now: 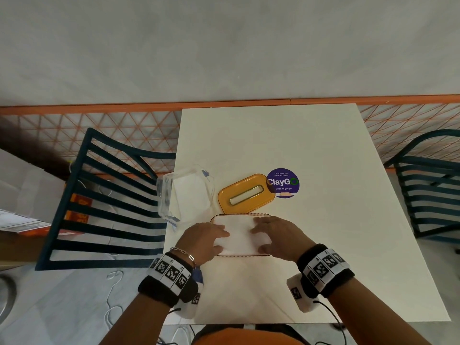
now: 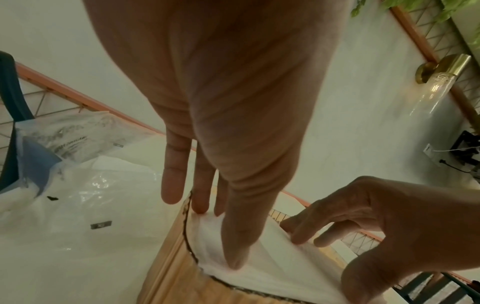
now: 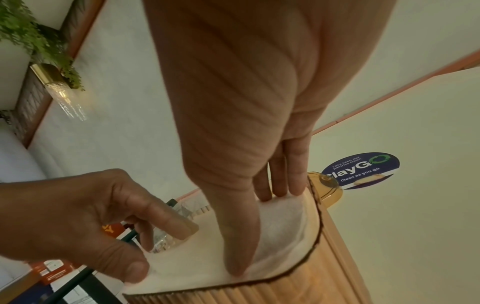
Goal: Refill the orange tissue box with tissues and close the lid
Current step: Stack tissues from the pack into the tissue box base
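The orange ribbed tissue box (image 1: 241,215) stands open on the white table, filled with a white tissue stack (image 1: 240,236). My left hand (image 1: 211,236) presses the stack's left end with straight fingers (image 2: 200,195) and thumb along the box wall (image 2: 176,267). At the right end my right hand (image 1: 273,235) presses the tissues (image 3: 283,226) down beside the rim, fingers (image 3: 280,181) straight. The orange slotted lid (image 1: 246,194) lies flat just behind the box, apart from it; its edge (image 3: 327,185) shows in the right wrist view.
A clear plastic tissue wrapper (image 1: 185,195) with some tissues lies at the table's left edge, behind my left hand. A round purple sticker (image 1: 283,183) sits right of the lid. Dark slatted chairs (image 1: 104,202) flank the table (image 1: 323,220).
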